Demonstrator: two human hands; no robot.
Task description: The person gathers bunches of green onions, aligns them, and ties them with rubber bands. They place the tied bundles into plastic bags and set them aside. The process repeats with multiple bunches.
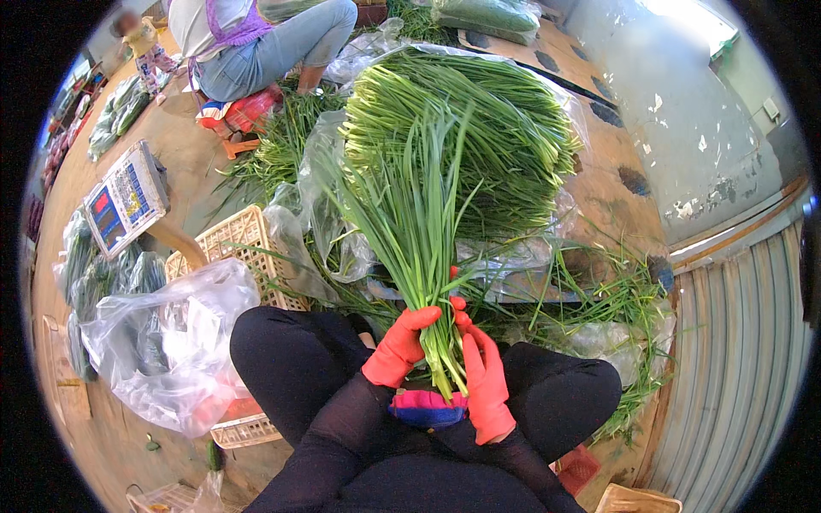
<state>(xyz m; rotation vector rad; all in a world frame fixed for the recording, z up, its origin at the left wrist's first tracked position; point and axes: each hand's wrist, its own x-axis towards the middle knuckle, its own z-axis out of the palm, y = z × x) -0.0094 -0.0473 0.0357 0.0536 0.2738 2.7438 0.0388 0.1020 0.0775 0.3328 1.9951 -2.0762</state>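
Observation:
A bunch of green garlic chives (417, 250) rises between my hands, pale stem ends toward my lap and leaf tips fanned away from me. My left hand (401, 346), in a red rubber glove, is closed around the bunch just above the stem ends. On the other side, my right hand (484, 378), gloved the same, has its fingers against the stems; whether it bears any of the weight is unclear. Directly beyond the bunch lies a large heap of chives (474, 128) on plastic sheeting, its stems pointing to both sides.
To the left stand a digital scale display (125, 199), a beige plastic crate (231, 247) and a clear plastic bag (173, 346). Loose chive leaves (609, 301) litter the right side near a corrugated metal panel (725, 359). A seated person (256, 58) and a small person (144, 48) are farther back.

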